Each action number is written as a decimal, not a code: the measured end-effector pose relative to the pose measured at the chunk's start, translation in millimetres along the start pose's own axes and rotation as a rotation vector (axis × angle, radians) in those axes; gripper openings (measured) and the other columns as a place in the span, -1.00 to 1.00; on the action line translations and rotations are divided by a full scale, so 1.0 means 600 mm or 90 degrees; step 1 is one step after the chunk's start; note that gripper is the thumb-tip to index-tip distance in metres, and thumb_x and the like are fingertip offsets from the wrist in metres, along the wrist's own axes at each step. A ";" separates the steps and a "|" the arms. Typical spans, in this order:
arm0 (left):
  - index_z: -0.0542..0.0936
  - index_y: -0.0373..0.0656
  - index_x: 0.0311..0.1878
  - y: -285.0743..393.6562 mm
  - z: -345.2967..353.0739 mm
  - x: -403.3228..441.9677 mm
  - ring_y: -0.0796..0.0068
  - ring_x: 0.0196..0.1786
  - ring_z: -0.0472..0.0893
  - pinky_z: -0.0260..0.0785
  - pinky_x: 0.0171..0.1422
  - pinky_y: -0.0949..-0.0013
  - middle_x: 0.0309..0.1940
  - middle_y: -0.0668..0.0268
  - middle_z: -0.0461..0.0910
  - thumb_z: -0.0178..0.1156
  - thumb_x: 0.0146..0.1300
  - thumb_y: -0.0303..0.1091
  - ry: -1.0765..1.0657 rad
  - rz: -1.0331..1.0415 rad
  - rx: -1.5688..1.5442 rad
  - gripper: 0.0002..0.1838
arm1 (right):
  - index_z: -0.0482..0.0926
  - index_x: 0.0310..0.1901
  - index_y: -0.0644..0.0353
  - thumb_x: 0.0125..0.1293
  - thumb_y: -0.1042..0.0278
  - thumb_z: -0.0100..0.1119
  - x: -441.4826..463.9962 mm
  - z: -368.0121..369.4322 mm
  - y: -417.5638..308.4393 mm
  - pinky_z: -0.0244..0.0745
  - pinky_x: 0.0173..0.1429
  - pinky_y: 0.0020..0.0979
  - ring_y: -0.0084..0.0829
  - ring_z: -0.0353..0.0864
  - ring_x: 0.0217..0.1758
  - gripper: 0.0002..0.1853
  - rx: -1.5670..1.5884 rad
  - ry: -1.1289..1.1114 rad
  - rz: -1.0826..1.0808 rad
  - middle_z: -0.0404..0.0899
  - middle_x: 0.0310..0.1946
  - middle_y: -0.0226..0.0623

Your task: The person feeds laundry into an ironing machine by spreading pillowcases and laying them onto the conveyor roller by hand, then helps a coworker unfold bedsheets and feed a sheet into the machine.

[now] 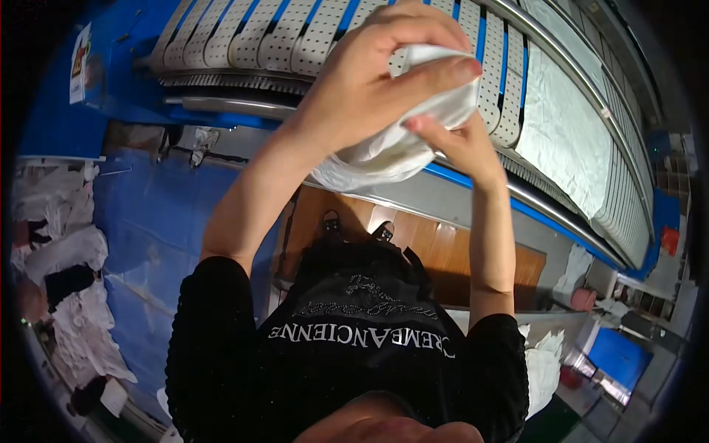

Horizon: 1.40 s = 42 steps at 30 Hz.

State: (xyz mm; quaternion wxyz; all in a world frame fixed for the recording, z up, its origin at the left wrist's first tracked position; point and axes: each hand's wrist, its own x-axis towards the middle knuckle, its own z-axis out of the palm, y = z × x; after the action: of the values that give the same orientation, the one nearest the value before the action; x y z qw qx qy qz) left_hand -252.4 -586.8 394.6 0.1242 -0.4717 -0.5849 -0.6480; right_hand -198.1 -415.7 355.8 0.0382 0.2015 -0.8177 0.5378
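Note:
Both hands hold a bunched white cloth (399,155) in front of my chest, over the near edge of a machine with perforated belts (273,37). My left hand (388,70) wraps over its upper part, the thumb lying across the fabric and the fingers curled behind it. Lower down on the right, my right hand (465,148) grips the cloth's side with its thumb pressed on the front. The cloth's lower part hangs in a loose curved fold. Some fingers of the right hand are hidden behind the fabric.
A flat white cloth (565,125) lies on the belts at the right, under a metal rail (561,59). Piles of white and dark cloth (70,288) line the left. A blue surface (162,244) stands beside me. Below are wooden boards (443,251) and my feet.

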 end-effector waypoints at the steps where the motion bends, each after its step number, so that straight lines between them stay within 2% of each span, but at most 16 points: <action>1: 0.52 -0.20 -0.18 0.004 0.013 -0.033 0.40 -0.08 0.50 0.44 -0.18 0.26 -0.27 0.31 0.50 0.24 0.08 -0.05 0.056 -0.033 -0.102 -0.59 | 0.51 -0.16 0.26 0.17 0.18 0.22 -0.002 0.008 0.024 0.34 -0.37 -0.62 -0.66 0.45 -0.40 -0.67 0.019 -0.028 0.045 0.54 -0.40 -0.43; 4: 0.50 -0.16 -0.21 -0.085 0.001 -0.202 0.32 -0.14 0.52 0.42 -0.20 0.23 -0.37 0.29 0.51 0.24 0.07 -0.09 -0.174 -0.232 0.278 -0.64 | 0.50 -0.14 0.20 0.25 0.19 0.11 -0.020 0.023 0.050 0.40 -0.29 -0.58 -0.59 0.50 -0.34 -0.73 0.194 0.324 0.075 0.54 -0.34 -0.40; 7: 0.55 -0.13 -0.44 -0.064 -0.105 -0.273 0.32 -0.27 0.51 0.39 -0.27 0.27 -0.46 0.35 0.50 0.25 0.01 -0.14 -0.403 -0.379 0.601 -0.75 | 0.49 -0.19 0.27 0.22 0.21 0.14 -0.002 -0.017 0.059 0.41 -0.03 -0.43 -0.50 0.49 -0.19 -0.72 0.358 0.347 0.136 0.53 -0.27 -0.31; 8: 0.56 -0.13 -0.49 -0.044 -0.126 -0.275 0.34 -0.31 0.49 0.37 -0.29 0.28 -0.47 0.38 0.50 0.25 -0.01 -0.17 -0.311 -0.303 0.649 -0.78 | 0.48 -0.19 0.29 0.21 0.22 0.16 -0.004 -0.026 0.076 0.38 0.01 -0.41 -0.49 0.48 -0.17 -0.71 0.355 0.321 0.194 0.53 -0.28 -0.32; 12: 0.59 -0.12 -0.51 0.019 -0.186 -0.305 0.34 -0.31 0.44 0.34 -0.24 0.31 -0.48 0.36 0.46 0.28 -0.15 -0.32 -0.243 -0.258 0.778 -0.87 | 0.42 -0.25 0.22 0.26 0.14 0.08 -0.021 0.007 0.095 0.15 -0.60 -0.56 -0.62 0.30 -0.61 -0.72 0.408 0.440 0.303 0.45 -0.52 -0.39; 15: 0.58 -0.14 -0.50 0.044 -0.276 -0.331 0.30 -0.23 0.45 0.33 -0.18 0.27 -0.41 0.33 0.50 0.29 -0.20 -0.38 -0.303 -0.339 0.890 -0.87 | 0.37 -0.17 0.27 0.31 0.05 -0.04 0.012 0.049 0.090 0.34 -0.56 -0.54 -0.53 0.42 -0.56 -0.63 0.470 0.460 0.225 0.45 -0.51 -0.33; 17: 0.57 -0.17 -0.49 0.090 -0.313 -0.301 0.26 -0.20 0.46 0.32 -0.15 0.25 -0.37 0.31 0.51 0.28 -0.23 -0.43 -0.228 -0.259 0.889 -0.85 | 0.35 -0.10 0.31 0.32 -0.06 -0.14 0.022 0.041 0.101 0.41 -0.54 -0.52 -0.49 0.49 -0.52 -0.52 0.330 0.460 0.319 0.49 -0.47 -0.25; 18: 0.56 -0.20 -0.47 0.108 -0.329 -0.301 0.21 -0.16 0.47 0.32 -0.12 0.24 -0.33 0.28 0.53 0.27 -0.25 -0.48 -0.158 -0.181 0.879 -0.83 | 0.35 -0.08 0.34 0.32 -0.14 -0.22 0.010 0.028 0.144 0.43 -0.55 -0.51 -0.49 0.50 -0.57 -0.43 0.034 0.380 0.292 0.52 -0.45 -0.18; 20: 0.56 -0.20 -0.41 0.123 -0.374 -0.344 0.23 -0.16 0.50 0.33 -0.13 0.30 -0.31 0.27 0.54 0.25 -0.21 -0.52 -0.117 -0.273 0.819 -0.82 | 0.37 -0.10 0.35 0.32 -0.14 -0.23 -0.003 0.037 0.115 0.47 -0.52 -0.50 -0.48 0.51 -0.61 -0.43 -0.246 0.244 0.432 0.54 -0.47 -0.18; 24: 0.57 -0.22 -0.29 0.155 -0.402 -0.334 0.43 -0.23 0.53 0.32 -0.15 0.46 -0.34 0.33 0.55 0.16 -0.04 -0.64 0.166 -0.509 0.463 -0.79 | 0.42 -0.22 0.34 0.30 -0.17 -0.21 -0.020 0.030 0.122 0.50 -0.55 -0.43 -0.43 0.55 -0.61 -0.43 0.167 0.510 0.400 0.50 -0.60 -0.19; 29: 0.55 -0.25 -0.29 0.052 -0.409 -0.289 0.66 -0.38 0.41 0.21 -0.39 0.60 -0.31 0.35 0.51 0.09 0.14 -0.52 0.373 -0.510 0.254 -0.91 | 0.40 -0.35 0.28 0.36 -0.10 -0.30 -0.017 0.000 0.137 0.18 -0.68 -0.56 -0.57 0.32 -0.77 -0.48 -0.070 0.362 0.501 0.43 -0.73 -0.26; 33: 0.53 -0.22 -0.28 -0.003 -0.378 -0.215 0.69 -0.46 0.33 0.13 -0.46 0.61 -0.21 0.26 0.47 0.02 0.23 -0.44 0.495 -0.401 0.135 -0.88 | 0.36 0.04 0.29 0.27 0.34 -0.03 -0.007 -0.059 0.120 0.21 -0.63 -0.64 -0.63 0.35 -0.68 -0.66 0.457 0.598 0.383 0.49 -0.46 -0.28; 36: 0.47 -0.18 -0.26 -0.057 -0.377 -0.126 0.70 -0.46 0.30 0.12 -0.50 0.60 -0.28 0.28 0.43 -0.02 0.28 -0.31 0.403 -0.263 -0.003 -0.84 | 0.33 0.01 0.27 0.23 0.42 -0.03 -0.042 -0.130 0.148 0.04 -0.74 -0.72 -0.71 0.11 -0.77 -0.69 0.825 0.517 0.198 0.30 -0.65 -0.46; 39: 0.45 -0.14 -0.31 -0.154 -0.383 -0.001 0.74 -0.60 0.28 0.09 -0.59 0.59 -0.56 0.41 0.35 0.02 0.27 -0.25 0.472 -0.260 0.106 -0.83 | 0.35 -0.04 0.33 0.21 0.35 0.02 -0.029 -0.209 0.207 -0.01 -0.81 -0.67 -0.74 0.16 -0.82 -0.68 0.687 0.349 0.088 0.40 -0.67 -0.45; 40: 0.46 -0.12 -0.33 -0.195 -0.403 0.037 0.75 -0.63 0.27 0.08 -0.60 0.59 -0.63 0.46 0.33 0.04 0.26 -0.22 0.496 -0.334 0.262 -0.82 | 0.43 -0.13 0.34 0.21 0.34 0.07 -0.011 -0.224 0.205 0.16 -0.71 -0.69 -0.73 0.32 -0.72 -0.73 0.493 0.576 0.229 0.47 -0.61 -0.39; 42: 0.52 -0.11 -0.37 -0.214 -0.406 0.189 0.74 -0.68 0.25 0.04 -0.62 0.59 -0.69 0.50 0.30 0.09 0.23 -0.08 0.350 -0.368 0.372 -0.72 | 0.50 -0.22 0.30 0.22 0.32 0.12 0.097 -0.249 0.155 0.30 -0.55 -0.69 -0.70 0.42 -0.59 -0.79 0.221 0.660 0.234 0.50 -0.57 -0.37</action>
State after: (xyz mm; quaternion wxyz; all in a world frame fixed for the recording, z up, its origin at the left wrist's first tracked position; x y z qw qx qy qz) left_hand -517.1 -718.9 429.8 0.2163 -0.0472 -0.7947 -0.5651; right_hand -309.0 -267.0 354.4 0.3066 -0.2304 -0.6131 0.6906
